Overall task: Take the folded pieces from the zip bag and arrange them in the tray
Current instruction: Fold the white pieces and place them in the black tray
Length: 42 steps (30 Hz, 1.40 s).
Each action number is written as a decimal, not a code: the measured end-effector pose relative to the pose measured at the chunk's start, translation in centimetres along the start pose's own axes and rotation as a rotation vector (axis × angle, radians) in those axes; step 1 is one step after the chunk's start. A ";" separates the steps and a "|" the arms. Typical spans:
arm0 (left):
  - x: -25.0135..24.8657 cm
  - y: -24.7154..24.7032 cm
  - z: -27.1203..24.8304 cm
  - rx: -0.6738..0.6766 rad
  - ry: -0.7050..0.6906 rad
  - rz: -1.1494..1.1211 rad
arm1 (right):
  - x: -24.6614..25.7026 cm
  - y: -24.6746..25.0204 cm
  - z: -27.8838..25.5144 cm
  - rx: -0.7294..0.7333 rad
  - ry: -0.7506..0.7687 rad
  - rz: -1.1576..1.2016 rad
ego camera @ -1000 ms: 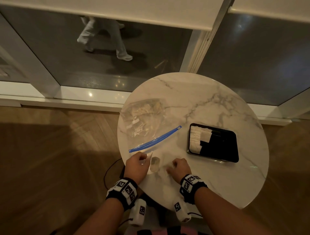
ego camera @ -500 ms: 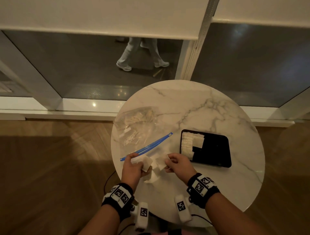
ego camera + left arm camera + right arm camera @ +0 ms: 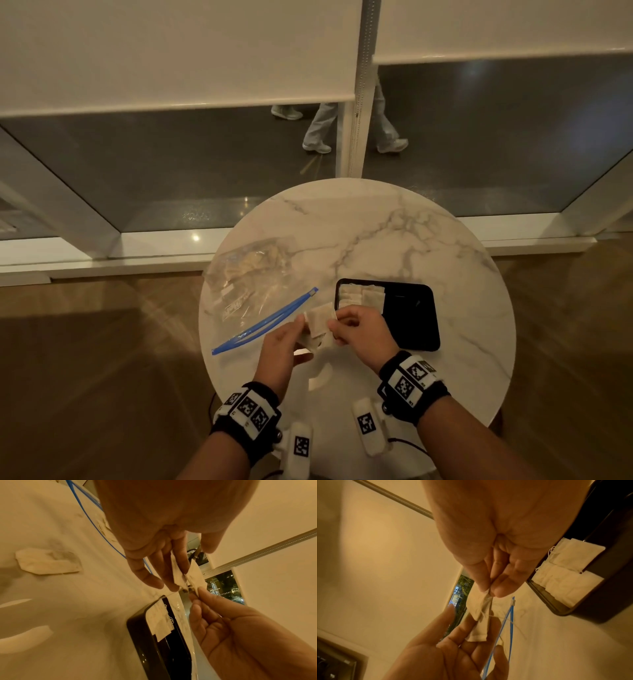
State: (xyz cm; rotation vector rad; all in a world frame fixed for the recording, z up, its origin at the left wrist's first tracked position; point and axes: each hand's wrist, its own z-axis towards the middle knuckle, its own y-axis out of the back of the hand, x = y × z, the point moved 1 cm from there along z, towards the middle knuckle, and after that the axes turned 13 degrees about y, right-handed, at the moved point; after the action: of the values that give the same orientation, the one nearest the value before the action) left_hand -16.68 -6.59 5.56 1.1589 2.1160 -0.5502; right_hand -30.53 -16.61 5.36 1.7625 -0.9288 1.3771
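Between both hands (image 3: 322,337) (fingers pinching), folded pieces (image 3: 318,325)

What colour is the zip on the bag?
Blue. The zip shows best in the head view, running along the open edge of the clear bag.

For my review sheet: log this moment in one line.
both hands hold folded piece | above table | tray partly filled

A round white marble bench (image 3: 394,240) with grey veining stands on a brown wood floor (image 3: 85,359) laid in a herringbone pattern. At 12 o'clock from it a white window post (image 3: 358,102) splits two half-lowered cream roller blinds (image 3: 171,51), with dark glass below them. Through the glass, near the post, show a passer-by's pale trousers and light shoes (image 3: 317,135).
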 end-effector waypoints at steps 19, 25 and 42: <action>1.5 -6.4 1.7 -0.205 -0.097 0.092 | -1.0 8.3 1.0 -0.099 0.032 -0.124; 1.9 -7.5 2.4 -0.264 -0.109 0.123 | 0.0 11.5 2.1 0.141 0.176 -0.437; 0.3 -10.3 2.4 0.127 -0.076 0.202 | 1.3 11.3 1.4 0.456 0.050 -0.044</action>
State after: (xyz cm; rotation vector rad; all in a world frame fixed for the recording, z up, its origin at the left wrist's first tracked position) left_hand -24.79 -13.32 4.21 1.3826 1.8953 -0.6313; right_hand -39.41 -23.53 7.50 2.0502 -0.5718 1.6921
